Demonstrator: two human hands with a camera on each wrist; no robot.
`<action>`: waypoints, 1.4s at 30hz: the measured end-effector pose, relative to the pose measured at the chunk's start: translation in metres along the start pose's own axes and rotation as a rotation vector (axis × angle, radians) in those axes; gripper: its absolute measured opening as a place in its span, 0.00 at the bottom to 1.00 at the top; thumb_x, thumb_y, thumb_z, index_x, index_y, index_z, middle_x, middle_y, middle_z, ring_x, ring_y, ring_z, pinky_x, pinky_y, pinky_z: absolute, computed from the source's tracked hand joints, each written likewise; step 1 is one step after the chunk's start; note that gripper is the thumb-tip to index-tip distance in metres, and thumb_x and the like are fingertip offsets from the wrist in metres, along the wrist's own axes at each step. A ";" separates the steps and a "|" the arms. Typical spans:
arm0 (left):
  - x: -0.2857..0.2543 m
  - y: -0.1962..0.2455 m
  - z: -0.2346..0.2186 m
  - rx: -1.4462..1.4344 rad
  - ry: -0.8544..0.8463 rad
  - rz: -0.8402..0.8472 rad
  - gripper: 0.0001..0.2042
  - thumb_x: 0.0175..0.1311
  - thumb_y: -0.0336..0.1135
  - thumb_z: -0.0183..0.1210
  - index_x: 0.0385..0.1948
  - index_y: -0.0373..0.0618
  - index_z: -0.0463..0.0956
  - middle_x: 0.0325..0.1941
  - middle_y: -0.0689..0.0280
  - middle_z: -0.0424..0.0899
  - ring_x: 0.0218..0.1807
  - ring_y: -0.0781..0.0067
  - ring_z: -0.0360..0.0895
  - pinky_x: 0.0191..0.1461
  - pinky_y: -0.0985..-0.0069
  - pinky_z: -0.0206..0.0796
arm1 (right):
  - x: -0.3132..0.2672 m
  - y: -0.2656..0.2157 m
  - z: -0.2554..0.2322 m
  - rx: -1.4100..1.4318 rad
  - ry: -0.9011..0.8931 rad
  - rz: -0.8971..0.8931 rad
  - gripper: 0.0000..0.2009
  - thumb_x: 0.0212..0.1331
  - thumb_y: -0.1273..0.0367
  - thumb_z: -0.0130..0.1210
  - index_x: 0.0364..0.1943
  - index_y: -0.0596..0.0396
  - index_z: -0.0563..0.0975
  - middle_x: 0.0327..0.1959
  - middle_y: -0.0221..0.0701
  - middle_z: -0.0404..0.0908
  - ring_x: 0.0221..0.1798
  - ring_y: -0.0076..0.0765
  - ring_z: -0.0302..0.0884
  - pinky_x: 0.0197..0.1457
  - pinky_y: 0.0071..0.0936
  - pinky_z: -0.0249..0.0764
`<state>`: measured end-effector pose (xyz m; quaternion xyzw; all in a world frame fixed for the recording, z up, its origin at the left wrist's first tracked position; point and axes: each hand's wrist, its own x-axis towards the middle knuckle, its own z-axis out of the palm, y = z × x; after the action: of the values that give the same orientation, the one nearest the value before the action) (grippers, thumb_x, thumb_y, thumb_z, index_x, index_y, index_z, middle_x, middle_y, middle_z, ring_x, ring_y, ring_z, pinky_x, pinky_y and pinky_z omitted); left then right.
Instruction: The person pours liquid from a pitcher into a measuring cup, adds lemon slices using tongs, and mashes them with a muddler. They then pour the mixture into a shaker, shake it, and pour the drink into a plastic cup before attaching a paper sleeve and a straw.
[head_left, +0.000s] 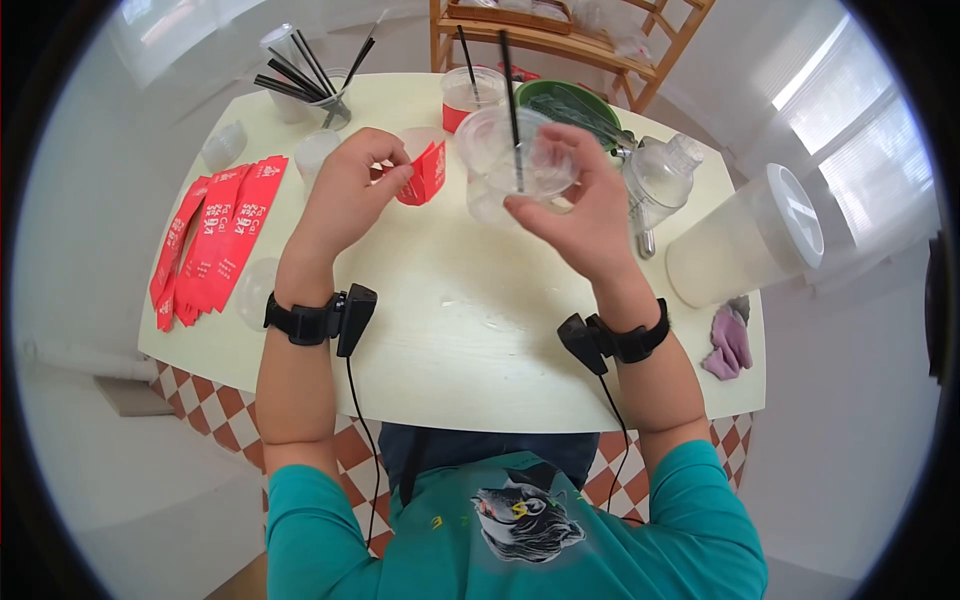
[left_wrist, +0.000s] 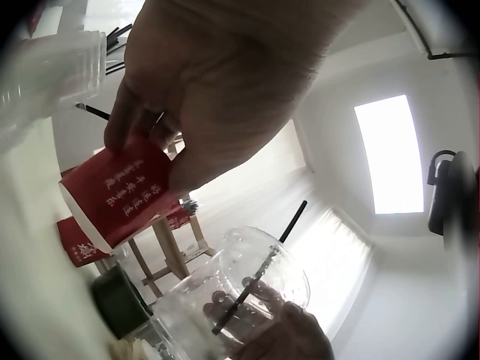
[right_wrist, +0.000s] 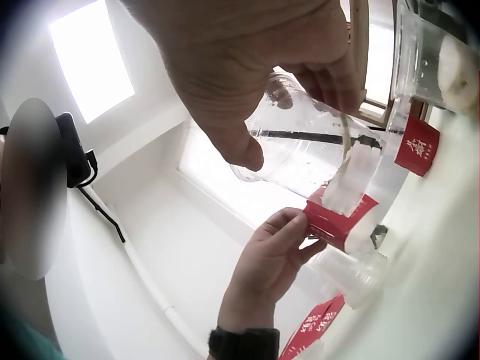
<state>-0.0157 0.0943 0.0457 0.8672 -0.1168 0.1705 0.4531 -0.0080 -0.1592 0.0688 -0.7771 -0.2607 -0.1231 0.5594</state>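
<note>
My left hand (head_left: 350, 185) pinches a red paper cup sleeve (head_left: 427, 176) with white lettering, opened into a ring. In the left wrist view the sleeve (left_wrist: 120, 187) hangs below the thumb and fingers. Around a clear plastic cup (head_left: 485, 185), my right hand (head_left: 590, 205) curls from the right side. A black straw (head_left: 511, 80) stands in this cup, leaning slightly. The right wrist view shows the sleeve (right_wrist: 341, 221) close to the bottom of the cup (right_wrist: 296, 165), which is tilted there. Both hands are raised over the far half of the table (head_left: 480, 340).
Flat red sleeves (head_left: 225, 235) lie stacked at left. Behind them, black straws (head_left: 300, 75) stand in a clear cup. At the back are a red-sleeved cup (head_left: 470, 97) and a green bowl (head_left: 590, 110). A glass jar (head_left: 660, 180), lidded container (head_left: 735, 240) and purple cloth (head_left: 728, 345) occupy the right.
</note>
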 end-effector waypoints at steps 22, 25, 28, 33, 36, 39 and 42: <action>0.000 0.003 0.017 -0.080 -0.366 -0.068 0.30 0.33 0.33 0.75 0.47 0.43 0.76 0.54 0.64 0.77 0.57 0.66 0.74 0.63 0.64 0.64 | 0.002 0.024 0.011 0.157 0.052 0.014 0.33 0.40 0.64 0.69 0.55 0.57 0.69 0.51 0.37 0.75 0.55 0.35 0.73 0.53 0.36 0.75; -0.004 0.007 0.024 -0.047 -0.342 0.051 0.38 0.30 0.34 0.75 0.53 0.42 0.72 0.52 0.62 0.79 0.55 0.64 0.75 0.64 0.70 0.63 | 0.001 0.020 0.012 0.226 0.022 0.005 0.33 0.40 0.65 0.69 0.55 0.57 0.69 0.50 0.36 0.75 0.55 0.33 0.73 0.53 0.35 0.75; -0.004 0.000 0.030 -0.023 -0.604 -0.180 0.51 0.25 0.39 0.78 0.64 0.43 0.63 0.61 0.60 0.73 0.63 0.62 0.68 0.69 0.65 0.56 | 0.000 0.025 0.013 0.222 -0.064 -0.041 0.33 0.39 0.66 0.69 0.54 0.57 0.69 0.49 0.36 0.75 0.54 0.32 0.73 0.54 0.33 0.75; -0.005 -0.012 0.046 -0.188 -0.554 -0.050 0.43 0.28 0.32 0.75 0.57 0.43 0.69 0.56 0.59 0.78 0.58 0.62 0.73 0.64 0.71 0.62 | -0.001 0.032 0.015 0.124 -0.210 -0.027 0.30 0.39 0.66 0.68 0.50 0.58 0.69 0.43 0.35 0.75 0.46 0.31 0.75 0.52 0.31 0.74; -0.006 -0.008 0.051 -0.157 -0.600 -0.081 0.40 0.31 0.29 0.75 0.57 0.44 0.69 0.53 0.64 0.78 0.55 0.69 0.74 0.61 0.71 0.65 | -0.002 0.041 0.018 0.043 -0.258 -0.033 0.30 0.38 0.65 0.68 0.50 0.58 0.69 0.40 0.35 0.75 0.44 0.31 0.74 0.51 0.30 0.73; -0.005 -0.005 0.054 -0.151 -0.573 -0.146 0.37 0.31 0.29 0.74 0.54 0.44 0.71 0.49 0.67 0.80 0.51 0.73 0.76 0.56 0.73 0.68 | -0.003 0.044 0.021 0.097 -0.259 -0.006 0.31 0.38 0.66 0.68 0.51 0.58 0.68 0.41 0.35 0.75 0.46 0.31 0.75 0.54 0.29 0.72; -0.004 0.006 0.047 -0.171 -0.535 -0.145 0.37 0.32 0.28 0.73 0.55 0.44 0.70 0.49 0.67 0.80 0.51 0.74 0.76 0.56 0.73 0.68 | -0.003 0.040 0.023 0.183 -0.219 -0.027 0.31 0.38 0.67 0.68 0.51 0.58 0.68 0.43 0.36 0.76 0.49 0.32 0.75 0.57 0.30 0.72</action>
<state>-0.0123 0.0528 0.0237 0.8460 -0.1839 -0.1073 0.4889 0.0092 -0.1480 0.0268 -0.7282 -0.3407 -0.0207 0.5943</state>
